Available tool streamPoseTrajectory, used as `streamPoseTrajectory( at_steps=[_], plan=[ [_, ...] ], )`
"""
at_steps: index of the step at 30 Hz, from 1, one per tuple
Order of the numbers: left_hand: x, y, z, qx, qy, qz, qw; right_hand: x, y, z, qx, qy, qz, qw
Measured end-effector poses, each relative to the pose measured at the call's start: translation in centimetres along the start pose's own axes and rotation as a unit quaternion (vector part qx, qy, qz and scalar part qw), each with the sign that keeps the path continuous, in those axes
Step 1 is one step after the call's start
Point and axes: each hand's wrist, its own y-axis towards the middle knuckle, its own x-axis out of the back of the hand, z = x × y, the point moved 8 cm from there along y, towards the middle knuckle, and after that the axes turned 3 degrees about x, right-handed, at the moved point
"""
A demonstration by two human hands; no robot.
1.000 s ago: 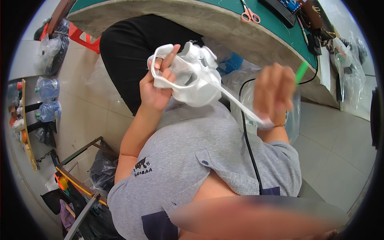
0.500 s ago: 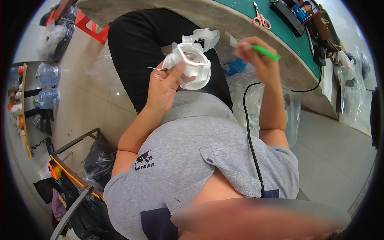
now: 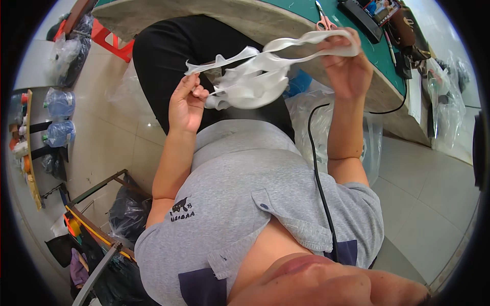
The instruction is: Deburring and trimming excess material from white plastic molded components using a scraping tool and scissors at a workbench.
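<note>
A bundle of white, glossy, ribbon-like fabric strip (image 3: 255, 84) hangs over my lap, stretched between both hands. At the left, the fingers of my left hand (image 3: 189, 99) are pinched on one end of it. My right hand (image 3: 347, 69) is raised by the table edge, fingers curled around a loop of the same strip. Between the hands the strip runs in two wavy lengths, with gathered folds drooping below. The green-handled tool does not show; the fabric and fingers may hide it.
A green-topped table (image 3: 301, 13) lies ahead, with pink-handled scissors (image 3: 325, 23), a black case (image 3: 360, 20) and a pen (image 3: 390, 47). A black cable (image 3: 314, 153) crosses my right side. Clear plastic bags (image 3: 311, 115) are under the table edge, and a red stool (image 3: 112, 43) stands far left.
The white fabric has gone from a compact looped bundle in my left hand to a length spread between both hands. My right hand has moved up and right; the green tool has gone from sight.
</note>
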Motion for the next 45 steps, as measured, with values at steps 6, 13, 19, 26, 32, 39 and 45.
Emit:
streamPoseTrajectory(
  at_steps=[6,13,19,26,32,39,45],
  plan=[
    [3.5,0.6,-1.1,-0.059,0.033,-0.074,0.995,1.1,0.9,6.8,0.11,0.126,-0.037,0.985],
    [1.5,0.0,-0.4,-0.077,0.163,-0.123,0.976,1.6,-0.5,5.3,0.074,-0.302,-0.04,0.95],
    [-5.4,-2.1,0.9,-0.135,0.669,0.052,0.729,2.4,-2.2,5.7,0.018,-0.264,-0.093,0.96],
    [-5.7,-1.9,5.8,-0.079,0.85,0.169,0.493,2.8,-5.9,8.9,0.008,-0.265,-0.142,0.954],
    [-7.0,-1.0,7.5,-0.125,0.906,0.136,0.381,2.1,-8.8,11.5,0.098,-0.413,-0.194,0.884],
    [-9.2,-1.4,8.4,-0.244,0.888,0.184,0.345,0.6,-15.9,16.9,0.148,-0.445,-0.301,0.83],
    [-9.5,-1.2,8.1,-0.231,0.818,0.279,0.448,3.2,-21.3,19.1,-0.203,-0.786,-0.321,0.489]
  ],
)
